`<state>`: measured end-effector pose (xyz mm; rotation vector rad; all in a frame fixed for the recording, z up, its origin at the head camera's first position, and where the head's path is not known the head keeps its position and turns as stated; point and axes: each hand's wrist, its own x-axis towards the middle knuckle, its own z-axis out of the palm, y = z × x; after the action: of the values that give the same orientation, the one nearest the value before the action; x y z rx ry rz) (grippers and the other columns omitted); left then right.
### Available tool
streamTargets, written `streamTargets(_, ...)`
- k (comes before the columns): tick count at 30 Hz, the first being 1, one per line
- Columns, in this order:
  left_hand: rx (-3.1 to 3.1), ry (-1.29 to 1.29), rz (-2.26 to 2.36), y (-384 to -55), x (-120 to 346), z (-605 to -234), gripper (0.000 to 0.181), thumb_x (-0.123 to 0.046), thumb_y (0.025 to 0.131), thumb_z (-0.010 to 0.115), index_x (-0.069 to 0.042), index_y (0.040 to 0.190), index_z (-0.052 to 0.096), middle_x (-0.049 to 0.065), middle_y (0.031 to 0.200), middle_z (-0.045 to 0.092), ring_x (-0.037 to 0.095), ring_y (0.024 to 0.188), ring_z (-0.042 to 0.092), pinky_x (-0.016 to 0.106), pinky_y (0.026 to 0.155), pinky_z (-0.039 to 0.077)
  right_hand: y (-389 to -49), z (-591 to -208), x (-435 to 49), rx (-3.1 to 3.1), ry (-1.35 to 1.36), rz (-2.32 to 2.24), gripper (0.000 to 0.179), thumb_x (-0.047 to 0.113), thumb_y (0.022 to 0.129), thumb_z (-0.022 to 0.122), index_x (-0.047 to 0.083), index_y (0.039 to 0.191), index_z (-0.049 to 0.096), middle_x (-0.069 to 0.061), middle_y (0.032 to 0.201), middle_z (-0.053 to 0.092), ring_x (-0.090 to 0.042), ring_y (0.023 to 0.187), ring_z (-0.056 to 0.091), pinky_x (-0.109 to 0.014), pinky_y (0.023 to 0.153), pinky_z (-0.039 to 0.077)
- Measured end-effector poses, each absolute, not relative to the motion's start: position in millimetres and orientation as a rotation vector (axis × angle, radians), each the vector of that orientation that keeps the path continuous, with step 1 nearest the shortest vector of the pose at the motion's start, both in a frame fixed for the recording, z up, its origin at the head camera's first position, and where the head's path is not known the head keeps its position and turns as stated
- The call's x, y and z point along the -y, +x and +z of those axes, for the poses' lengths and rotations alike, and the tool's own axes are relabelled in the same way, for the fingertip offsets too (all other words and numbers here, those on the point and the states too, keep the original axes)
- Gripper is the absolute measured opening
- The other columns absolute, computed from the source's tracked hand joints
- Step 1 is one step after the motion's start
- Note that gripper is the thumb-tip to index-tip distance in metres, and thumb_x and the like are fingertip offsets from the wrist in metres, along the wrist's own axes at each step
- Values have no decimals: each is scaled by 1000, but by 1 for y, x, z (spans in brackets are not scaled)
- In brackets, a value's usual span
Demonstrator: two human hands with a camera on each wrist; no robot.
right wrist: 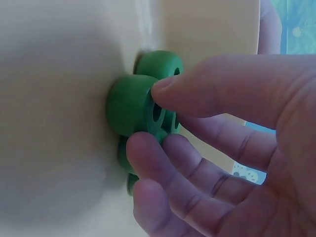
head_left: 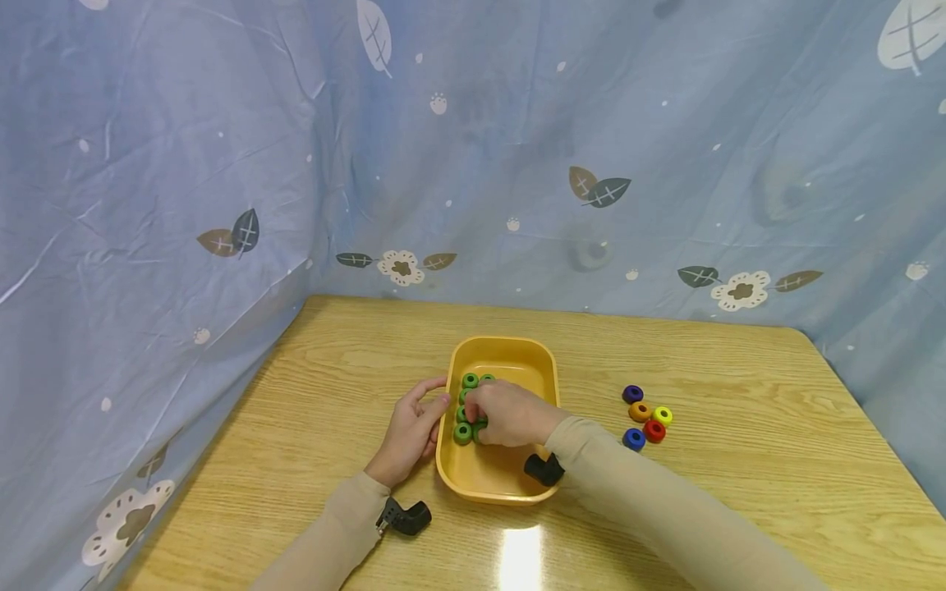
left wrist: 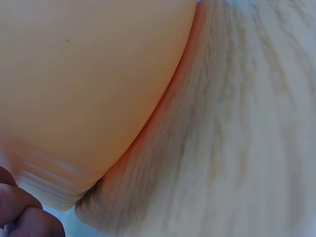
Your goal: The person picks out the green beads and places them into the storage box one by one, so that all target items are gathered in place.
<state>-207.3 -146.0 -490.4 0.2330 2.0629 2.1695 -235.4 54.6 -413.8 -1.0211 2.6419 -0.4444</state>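
Note:
A yellow-orange tray [head_left: 498, 486] holds several thick green beads with round holes, such as the front one [head_left: 462, 433], grouped along its left side. My right hand [head_left: 512, 414] reaches down into the tray. In the right wrist view its thumb and fingers pinch a green bead [right wrist: 123, 104], with other green beads [right wrist: 159, 62] close behind. My left hand [head_left: 411, 428] lies at the outside of the tray's left wall, its index finger and thumb tip right at the rim. In the left wrist view, the tray wall [left wrist: 89, 84] fills much of the picture, with bent fingers [left wrist: 34, 222] low at the corner.
Right of the tray on the wooden table [head_left: 754, 460] lies a loose group of beads: purple [head_left: 632, 394], orange [head_left: 640, 412], yellow [head_left: 663, 416], red [head_left: 654, 431] and blue [head_left: 634, 439]. A blue patterned cloth [head_left: 480, 148] hangs behind and to the left.

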Motion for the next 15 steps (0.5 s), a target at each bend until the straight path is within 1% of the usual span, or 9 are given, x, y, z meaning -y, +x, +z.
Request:
streamTargets(4, -2066, 231, 2167, -207, 146, -490, 46, -25, 110, 56, -3, 150, 48, 0, 54, 47, 6, 38, 38, 20, 38, 33, -234, -410, -56, -2640, -1004, -469, 18, 7, 85, 83, 11, 98, 71, -1, 96, 66, -15, 85, 55, -33, 79, 50)
streamTargets(10, -2065, 205, 2171, -207, 146, -489, 45, -24, 110, 56, -4, 149, 48, 1, 54, 47, 6, 38, 38, 20, 38, 33, -234, -398, -62, -2665, -977, -580, 15, 10, 88, 81, 10, 100, 72, -6, 99, 69, -17, 87, 59, -37, 81, 52)
streamTargets(15, -2074, 185, 2164, -207, 146, -490, 44, -24, 110, 56, -5, 149, 49, 1, 55, 49, 7, 39, 39, 21, 39, 34, -235, -389, -74, -2690, -1020, -730, 18, 14, 92, 79, 8, 107, 73, -9, 104, 71, -13, 81, 60, -32, 77, 53)
